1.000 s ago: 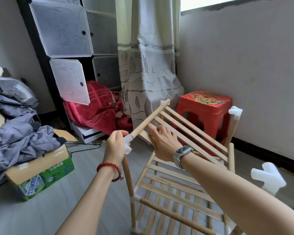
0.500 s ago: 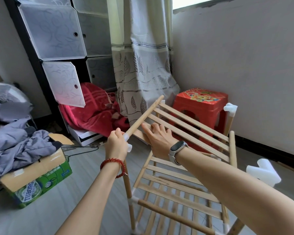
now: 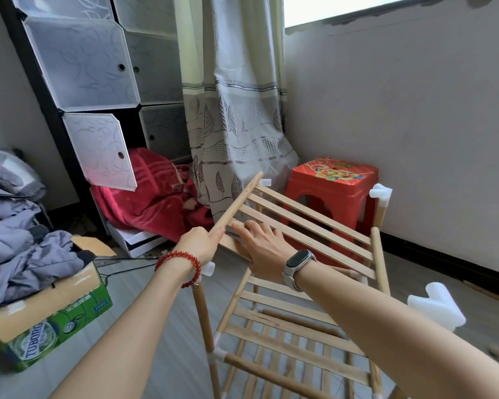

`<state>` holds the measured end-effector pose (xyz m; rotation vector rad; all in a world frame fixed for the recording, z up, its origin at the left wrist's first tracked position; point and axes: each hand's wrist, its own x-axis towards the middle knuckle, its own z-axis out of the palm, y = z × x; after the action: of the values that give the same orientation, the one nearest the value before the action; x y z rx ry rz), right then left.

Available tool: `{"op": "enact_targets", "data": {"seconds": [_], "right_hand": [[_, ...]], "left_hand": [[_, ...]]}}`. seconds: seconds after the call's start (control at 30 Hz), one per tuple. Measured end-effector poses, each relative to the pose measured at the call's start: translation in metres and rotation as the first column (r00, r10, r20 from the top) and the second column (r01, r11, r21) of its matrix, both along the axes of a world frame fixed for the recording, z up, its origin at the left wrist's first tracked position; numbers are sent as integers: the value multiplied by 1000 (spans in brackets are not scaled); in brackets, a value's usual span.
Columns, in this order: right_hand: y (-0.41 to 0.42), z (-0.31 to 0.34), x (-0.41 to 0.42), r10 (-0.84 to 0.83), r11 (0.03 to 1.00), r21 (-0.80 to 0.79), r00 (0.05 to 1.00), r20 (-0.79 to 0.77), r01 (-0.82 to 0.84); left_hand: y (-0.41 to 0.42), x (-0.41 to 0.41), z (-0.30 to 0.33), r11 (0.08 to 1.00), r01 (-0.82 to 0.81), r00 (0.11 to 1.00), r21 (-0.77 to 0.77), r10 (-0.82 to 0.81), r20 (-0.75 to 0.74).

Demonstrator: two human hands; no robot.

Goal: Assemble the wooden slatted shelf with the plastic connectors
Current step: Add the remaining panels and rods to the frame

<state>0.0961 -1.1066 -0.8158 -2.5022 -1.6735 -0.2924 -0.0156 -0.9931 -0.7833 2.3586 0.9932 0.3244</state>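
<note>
A wooden slatted shelf frame (image 3: 285, 321) stands on the floor with white plastic connectors at its joints. Its top slatted panel (image 3: 308, 226) is tilted, its near-left end raised. My left hand (image 3: 202, 244) grips the panel's left round rail (image 3: 238, 203) just above a white connector (image 3: 208, 268) on the near-left post (image 3: 203, 315). My right hand (image 3: 264, 246) lies flat with straight fingers on the panel's near slats. Other white connectors sit on the far right post (image 3: 380, 192) and the near right post (image 3: 435, 305).
A red plastic stool (image 3: 333, 185) stands behind the shelf by the wall. A curtain (image 3: 234, 110) hangs in the corner. At left are a cube cabinet (image 3: 98, 70) with a red blanket (image 3: 153, 197), and a green cardboard box (image 3: 52, 321) with grey clothes.
The view has shifted slightly. My left hand has slid down the rail over the near-left connector, and the rail's far end has risen a little. My right hand stays on the slats.
</note>
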Motion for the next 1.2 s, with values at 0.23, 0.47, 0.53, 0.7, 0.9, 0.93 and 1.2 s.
{"op": "enact_targets", "data": {"seconds": [0.23, 0.47, 0.53, 0.7, 0.9, 0.93, 1.2], "right_hand": [[-19, -10, -11, -66, 983, 160, 992, -112, 84], [-65, -15, -16, -118, 989, 97, 993, 28, 115], [-74, -14, -14, -111, 991, 84, 991, 71, 105], [-103, -7, -8, -97, 992, 93, 982, 161, 83], [-138, -1, 1, -187, 982, 12, 958, 216, 189], [-145, -2, 3, -214, 976, 21, 951, 224, 215], [-212, 4, 13, -461, 887, 4, 886, 51, 461]], "left_hand": [[-1, -3, -2, 989, 19, 993, -149, -1, 120], [-17, -13, 0, 928, 30, 984, -372, 38, 174], [-31, -14, 0, 896, 29, 978, -443, 66, 197], [-68, -19, 0, 873, 32, 958, -487, 112, 263], [-113, -20, -2, 820, 64, 950, -569, 124, 287], [-122, -19, -4, 829, 68, 956, -555, 105, 275], [-185, -13, -11, 634, 209, 973, -745, -60, 222]]}}
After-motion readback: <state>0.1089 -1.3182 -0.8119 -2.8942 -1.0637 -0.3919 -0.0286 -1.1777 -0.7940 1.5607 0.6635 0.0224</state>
